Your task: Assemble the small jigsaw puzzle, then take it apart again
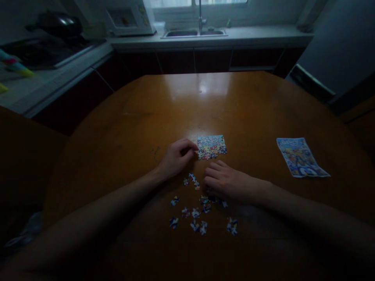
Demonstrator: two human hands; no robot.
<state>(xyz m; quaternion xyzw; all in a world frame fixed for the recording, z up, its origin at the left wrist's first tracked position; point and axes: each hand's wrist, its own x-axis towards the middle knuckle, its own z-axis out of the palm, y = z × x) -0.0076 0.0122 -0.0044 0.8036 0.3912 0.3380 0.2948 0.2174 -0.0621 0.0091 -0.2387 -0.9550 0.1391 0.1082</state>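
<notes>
"Dim kitchen, a brown wooden tabletop [137, 117] across most of the view. What lies at the middle of it?"

"One person's left hand [177, 156], bare, is at the left edge of a partly assembled jigsaw puzzle [211, 145], its thumb and forefinger bent toward each other. I cannot tell whether they pinch a piece."

"And the other one?"

"The right hand [225, 181] is palm down with bent fingers, just past the puzzle's near edge and over some of the loose pieces [195, 213]. Its fingertips are hidden, so I cannot tell if it grips anything."

"How does the puzzle look?"

"It lies flat near the centre of the tabletop, small and many-coloured. Its far edge is straight; its near edge is ragged. The loose pieces are scattered between it and the person, some touching in small clusters."

"Farther out?"

"To the right, well apart from the puzzle, lies a sheet [301, 158] with a colourful printed picture. Beyond the tabletop, a pale kitchen counter [263, 34] holds a microwave [125, 17], and a sink [183, 34] with a tall tap [200, 17] beneath a bright window [172, 3]. At the far left, a dark pan [63, 25] sits on a stove [35, 54]."
</notes>
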